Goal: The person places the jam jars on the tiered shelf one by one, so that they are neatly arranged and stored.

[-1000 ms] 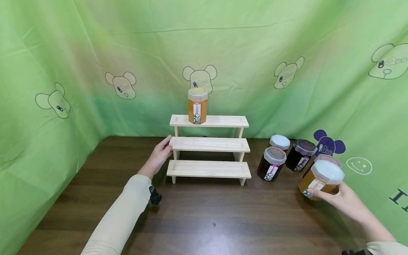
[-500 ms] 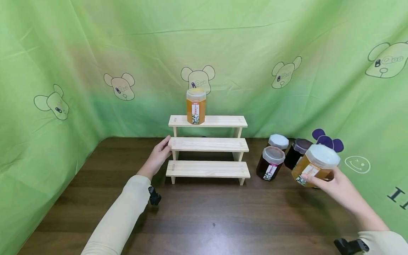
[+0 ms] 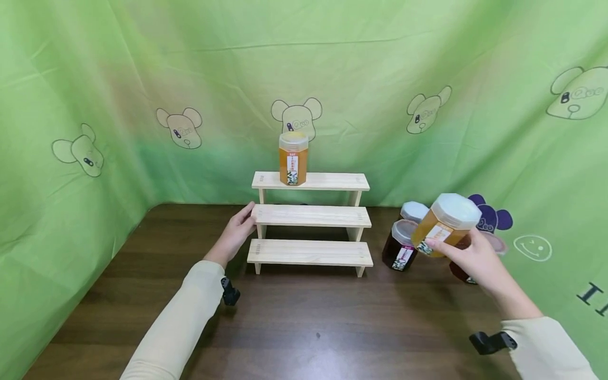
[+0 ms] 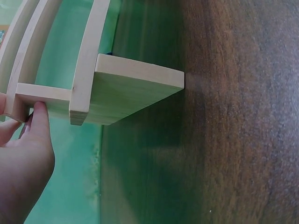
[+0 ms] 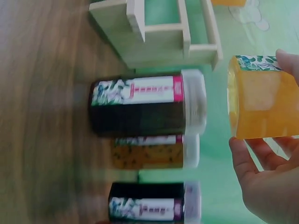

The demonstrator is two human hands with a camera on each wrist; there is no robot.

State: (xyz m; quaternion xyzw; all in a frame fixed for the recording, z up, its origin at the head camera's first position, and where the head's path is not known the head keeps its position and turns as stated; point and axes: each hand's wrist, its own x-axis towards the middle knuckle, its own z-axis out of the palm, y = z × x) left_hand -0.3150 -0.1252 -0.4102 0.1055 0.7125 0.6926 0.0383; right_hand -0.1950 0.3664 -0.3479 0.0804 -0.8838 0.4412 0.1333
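In the head view, the wooden stand sits near the middle of the table, before a green cloth. An amber jar stands upright on its top step, at about 11 o'clock from the stand's middle. The left hand is at 9 o'clock, its fingers nearly together on the left end of the middle step. Out at 3 o'clock, well apart from the stand, the right hand holds a second amber jar, the held jar, tilted and clear of the table. Beside it stand the front dark jar, the rear jar with a white lid, and a red jar partly hidden by the right hand.

In the left wrist view, the left hand lies toward 8 o'clock, pinching the step's end, one fingertip pressed against the wood.

In the right wrist view, the held jar is at 3 o'clock, thumb and fingers spread to its width on opposite sides. The front dark jar, the rear jar and another dark jar run from the middle toward 6 o'clock; the stand is at 12.
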